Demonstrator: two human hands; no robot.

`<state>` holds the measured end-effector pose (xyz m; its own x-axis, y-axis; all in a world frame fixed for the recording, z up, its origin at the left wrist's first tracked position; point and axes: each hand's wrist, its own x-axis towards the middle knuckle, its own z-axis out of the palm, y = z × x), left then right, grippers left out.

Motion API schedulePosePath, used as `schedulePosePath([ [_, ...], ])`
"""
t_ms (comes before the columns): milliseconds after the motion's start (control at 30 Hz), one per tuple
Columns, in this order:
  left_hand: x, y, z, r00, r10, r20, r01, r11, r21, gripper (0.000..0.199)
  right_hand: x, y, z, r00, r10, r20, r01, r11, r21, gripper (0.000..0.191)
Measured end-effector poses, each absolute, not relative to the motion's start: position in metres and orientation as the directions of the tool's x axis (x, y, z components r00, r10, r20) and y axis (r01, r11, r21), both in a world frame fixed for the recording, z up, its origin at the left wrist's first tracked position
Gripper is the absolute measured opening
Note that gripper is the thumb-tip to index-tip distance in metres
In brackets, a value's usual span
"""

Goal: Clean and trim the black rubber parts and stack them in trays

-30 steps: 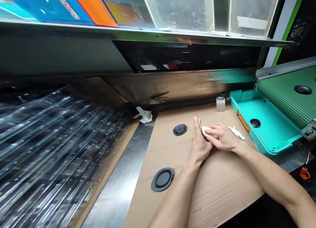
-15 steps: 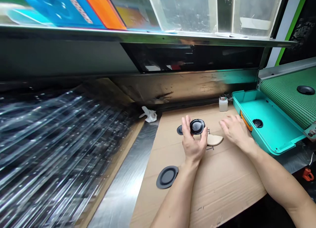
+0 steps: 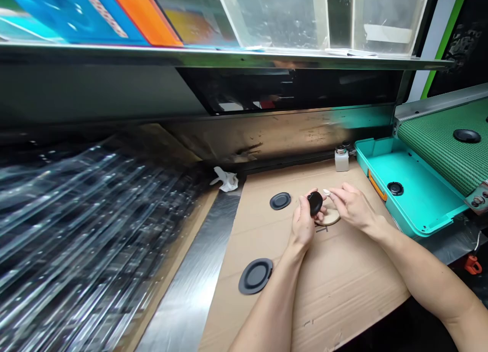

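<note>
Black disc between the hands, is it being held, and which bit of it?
Yes, the left hand holds the black disc by its edge. The right hand pinches a small white thing, seemingly by one end.

Items by kind: flat dark-grey rimmed discs [image 3: 280, 200], two; black round discs [image 3: 314, 203], three, with a dark shape cut by the right edge too partial to classify; cream flat pad [image 3: 331, 217], one; small white piece [image 3: 327, 192], one; whitish bottle with metallic cap [image 3: 342, 161], one; crumpled white cloth-like piece [image 3: 226, 180], one; rectangular teal plastic tray [image 3: 419, 189], one; bare hands, two (left hand [image 3: 303, 226], right hand [image 3: 354, 207]).
</note>
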<state>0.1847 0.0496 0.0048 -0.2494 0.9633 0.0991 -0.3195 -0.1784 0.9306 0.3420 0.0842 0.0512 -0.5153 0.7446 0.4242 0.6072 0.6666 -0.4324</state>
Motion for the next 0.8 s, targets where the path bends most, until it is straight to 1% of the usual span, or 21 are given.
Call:
schedulePosePath([
  [67,0.186,0.047,0.005,-0.207,0.969,0.132,-0.252,-0.184,0.950,0.066,0.338,0.079,0.050,-0.521,0.699,0.490,0.528,0.715,-0.458,0.031],
  [133,0.187,0.045,0.005,-0.170,0.967,0.187,-0.122,-0.209,0.970,0.061,0.335,0.077,0.047,-0.529,0.660,0.534,0.472,0.752,-0.460,0.029],
  [200,0.188,0.044,0.005,-0.146,0.964,0.222,0.001,-0.224,0.975,0.060,0.334,0.076,0.045,-0.544,0.641,0.542,0.466,0.768,-0.439,0.028],
  [267,0.189,0.043,0.005,-0.131,0.966,0.223,0.070,-0.215,0.974,0.060,0.334,0.077,0.044,-0.551,0.649,0.525,0.511,0.759,-0.403,0.027],
  [367,0.190,0.042,0.006,-0.127,0.968,0.217,0.109,-0.204,0.973,0.061,0.335,0.076,0.046,-0.550,0.663,0.508,0.567,0.743,-0.356,0.026],
  [500,0.192,0.041,0.008,-0.156,0.958,0.239,0.143,-0.218,0.965,0.063,0.338,0.077,0.048,-0.605,0.602,0.521,0.521,0.794,-0.313,0.025],
  [567,0.192,0.042,0.007,-0.138,0.961,0.238,0.153,-0.216,0.964,0.063,0.338,0.079,0.047,-0.590,0.615,0.524,0.538,0.783,-0.313,0.024],
  [633,0.191,0.042,0.005,-0.120,0.965,0.234,0.157,-0.214,0.964,0.063,0.338,0.082,0.045,-0.573,0.629,0.525,0.529,0.773,-0.349,0.024],
  [733,0.190,0.044,0.002,-0.139,0.961,0.240,0.149,-0.219,0.964,0.062,0.335,0.083,0.041,-0.569,0.605,0.558,0.423,0.796,-0.432,0.023],
  [800,0.190,0.046,0.001,-0.142,0.963,0.230,0.129,-0.212,0.969,0.064,0.334,0.084,0.039,-0.523,0.613,0.592,0.390,0.790,-0.474,0.022],
])
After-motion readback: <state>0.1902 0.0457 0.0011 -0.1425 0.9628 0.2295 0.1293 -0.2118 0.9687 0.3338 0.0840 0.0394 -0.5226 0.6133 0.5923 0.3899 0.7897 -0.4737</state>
